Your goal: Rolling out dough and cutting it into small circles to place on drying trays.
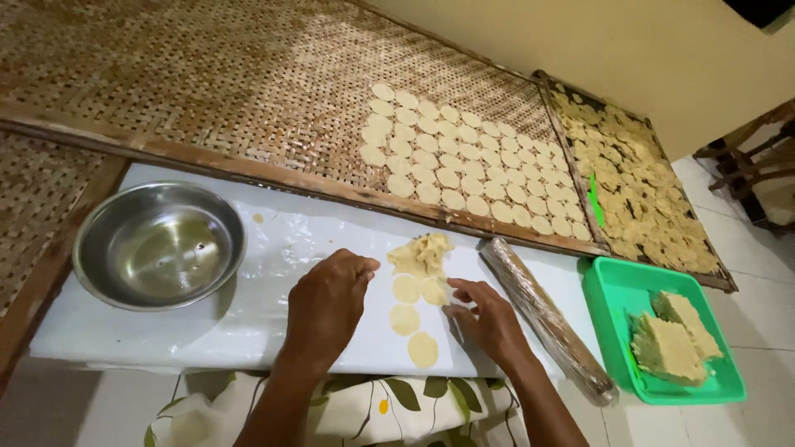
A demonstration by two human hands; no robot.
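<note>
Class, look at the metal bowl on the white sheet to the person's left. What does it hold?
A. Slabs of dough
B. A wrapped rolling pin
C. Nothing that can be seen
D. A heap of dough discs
C: the metal bowl shows only its bare shiny inside, while the dough discs lie on the white sheet between the left hand and right hand.

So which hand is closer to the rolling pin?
The right hand. It rests just left of the plastic-wrapped rolling pin, fingertips at a dough round. The left hand lies farther left, beyond the rounds.
</note>
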